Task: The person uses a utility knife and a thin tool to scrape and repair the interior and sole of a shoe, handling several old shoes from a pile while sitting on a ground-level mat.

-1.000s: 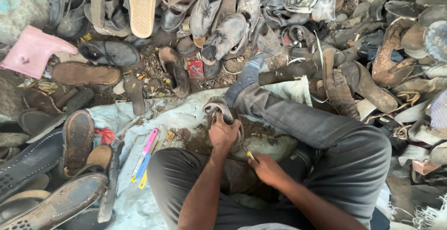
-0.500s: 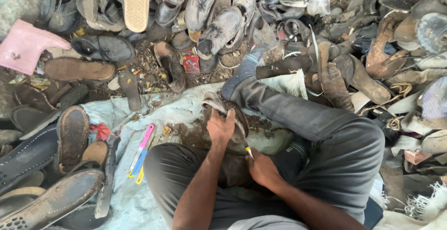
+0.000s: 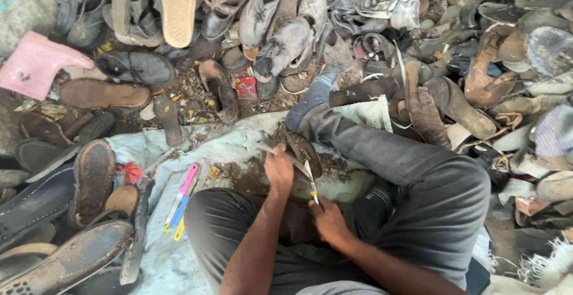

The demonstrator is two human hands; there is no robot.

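Worn brown leather fills the middle of the view: an old shoe [image 3: 298, 151] lies on a pale dirty sheet [image 3: 197, 151] spread over the ground, between the seated person's legs in grey trousers [image 3: 406, 175]. The left hand [image 3: 279, 169] is closed over the near part of the shoe, fingers wrapped and pressing it down, apparently to keep it from shifting under the blade. The right hand [image 3: 327, 220] is curled tight around the handle of a small knife [image 3: 311, 181], whose blade points up and forward to the shoe's edge just beside the left hand; whether the tip touches the leather cannot be told.

On the sheet to the left, near the knee, lie a pink cutter [image 3: 182, 192] and a yellow one [image 3: 179, 229], side by side and within easy reach. All around sit heaps of dusty old footwear: a tan sandal sole [image 3: 177, 8] at the top, a pink boot [image 3: 33, 65] at the far left, dark soles [image 3: 71, 259] stacked at the lower left.
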